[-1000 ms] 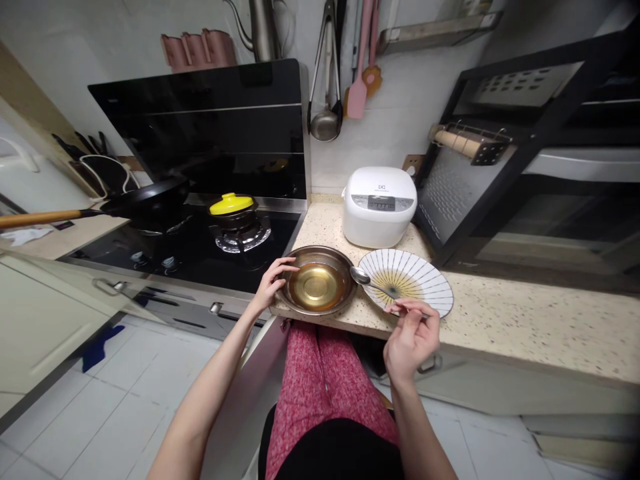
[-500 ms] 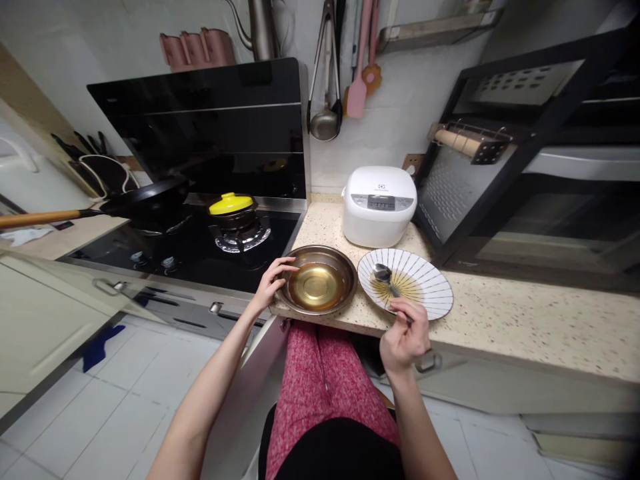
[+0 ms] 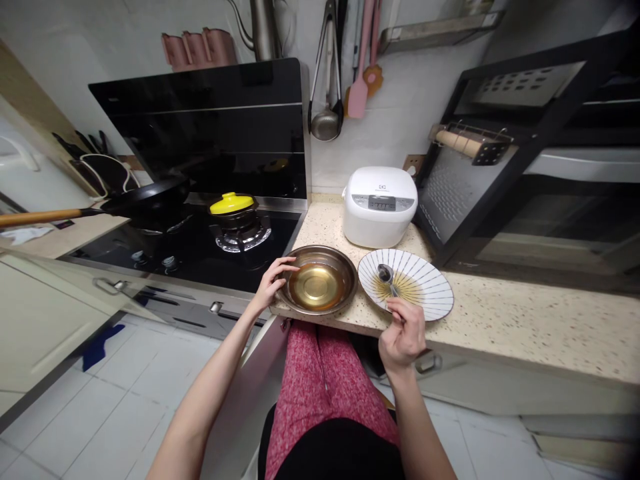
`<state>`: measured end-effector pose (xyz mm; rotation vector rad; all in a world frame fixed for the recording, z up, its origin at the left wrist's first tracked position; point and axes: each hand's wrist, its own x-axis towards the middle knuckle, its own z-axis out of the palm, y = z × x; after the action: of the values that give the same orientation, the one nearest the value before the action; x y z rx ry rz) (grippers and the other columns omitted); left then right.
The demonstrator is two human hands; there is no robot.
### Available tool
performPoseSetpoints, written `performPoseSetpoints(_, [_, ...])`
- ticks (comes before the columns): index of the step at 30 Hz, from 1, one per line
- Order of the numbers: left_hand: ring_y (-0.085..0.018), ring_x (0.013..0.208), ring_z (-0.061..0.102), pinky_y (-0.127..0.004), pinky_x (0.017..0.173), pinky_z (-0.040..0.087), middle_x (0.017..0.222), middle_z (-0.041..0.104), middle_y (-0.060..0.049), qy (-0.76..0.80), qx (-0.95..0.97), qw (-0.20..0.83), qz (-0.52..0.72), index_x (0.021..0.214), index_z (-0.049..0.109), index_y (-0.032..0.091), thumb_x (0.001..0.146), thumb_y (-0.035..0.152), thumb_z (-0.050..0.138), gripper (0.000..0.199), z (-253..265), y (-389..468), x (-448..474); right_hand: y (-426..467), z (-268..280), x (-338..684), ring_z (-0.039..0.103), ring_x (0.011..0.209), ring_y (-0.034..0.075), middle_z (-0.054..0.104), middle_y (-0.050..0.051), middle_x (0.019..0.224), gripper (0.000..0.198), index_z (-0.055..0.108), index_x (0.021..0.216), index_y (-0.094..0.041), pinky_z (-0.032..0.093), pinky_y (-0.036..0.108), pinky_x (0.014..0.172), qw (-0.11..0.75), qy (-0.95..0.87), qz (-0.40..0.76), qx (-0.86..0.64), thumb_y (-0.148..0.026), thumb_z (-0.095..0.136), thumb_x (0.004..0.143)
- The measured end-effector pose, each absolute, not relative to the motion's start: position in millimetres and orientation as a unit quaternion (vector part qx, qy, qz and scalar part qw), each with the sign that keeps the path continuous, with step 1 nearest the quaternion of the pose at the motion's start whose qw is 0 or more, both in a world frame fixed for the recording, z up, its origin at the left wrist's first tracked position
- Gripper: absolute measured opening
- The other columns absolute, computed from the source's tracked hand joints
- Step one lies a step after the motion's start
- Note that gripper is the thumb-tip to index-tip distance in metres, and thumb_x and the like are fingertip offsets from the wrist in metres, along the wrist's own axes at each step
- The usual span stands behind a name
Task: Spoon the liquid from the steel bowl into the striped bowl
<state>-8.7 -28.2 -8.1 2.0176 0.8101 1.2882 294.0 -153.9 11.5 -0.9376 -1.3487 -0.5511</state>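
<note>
While a wok (image 3: 150, 200) and a yellow-lidded pot (image 3: 233, 208) are sitting on the stove (image 3: 210, 272), the left hand (image 3: 270, 285) is resting on the left rim of a metal bowl (image 3: 344, 268), its fingers loosely extended over the edge. Holding yellowish liquid (image 3: 316, 288), the bowl is standing near the front of the counter (image 3: 505, 320), just left of a striped plate (image 3: 430, 283), with a rice cooker (image 3: 377, 227) standing behind. Over the plate, a spoon (image 3: 386, 273) is slanting with its head toward the plate's left side, and the right hand (image 3: 403, 332) is gripping its handle, fingers curled closed around it
</note>
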Motion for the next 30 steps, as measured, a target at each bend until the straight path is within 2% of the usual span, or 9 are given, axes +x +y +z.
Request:
performPoseSetpoints(5, [-0.036, 0.135, 0.053, -0.056, 0.120, 0.035, 0.143, 0.061, -0.013, 0.305, 0.761, 0.302, 0.486, 0.115, 0.077, 0.019, 0.091, 0.039, 0.055, 0.038, -7, -29, -9, -157, 11, 289, 0.069, 0.082, 0.019, 0.068, 0.005, 0.089, 0.015, 0.062, 0.100, -0.021, 0.056, 0.036, 0.075, 0.704, -0.551, -0.168, -0.415, -0.017, 0.048, 0.103])
performPoseSetpoints(11, [-0.036, 0.135, 0.054, -0.057, 0.120, 0.036, 0.143, 0.061, -0.013, 0.304, 0.765, 0.297, 0.484, 0.115, 0.077, 0.019, 0.092, 0.038, 0.054, 0.038, -7, -29, -9, -165, 8, 266, 0.064, 0.081, 0.019, 0.064, 0.004, 0.087, 0.018, 0.059, 0.091, -0.021, 0.056, 0.037, 0.073, 0.787, -0.450, 0.023, -0.422, -0.028, 0.049, 0.105])
performPoseSetpoints(21, [-0.036, 0.135, 0.054, -0.056, 0.119, 0.037, 0.142, 0.061, -0.014, 0.296, 0.765, 0.297, 0.489, 0.115, 0.077, 0.019, 0.092, 0.036, 0.054, 0.037, -8, -28, -8, -160, -5, 234, 0.062, 0.075, 0.013, 0.065, 0.002, 0.092, 0.021, 0.063, 0.093, -0.021, 0.053, 0.029, 0.071, 0.726, -0.506, 0.186, -0.427, -0.028, 0.048, 0.106])
performPoseSetpoints(30, [-0.036, 0.135, 0.053, -0.056, 0.120, 0.035, 0.142, 0.061, -0.014, 0.298, 0.765, 0.298, 0.487, 0.115, 0.077, 0.019, 0.092, 0.037, 0.054, 0.037, -8, -27, -8, -156, -11, 227, 0.061, 0.073, 0.014, 0.065, 0.001, 0.089, 0.024, 0.063, 0.093, -0.021, 0.052, 0.029, 0.070, 0.709, -0.497, 0.230, -0.444, -0.036, 0.049, 0.106])
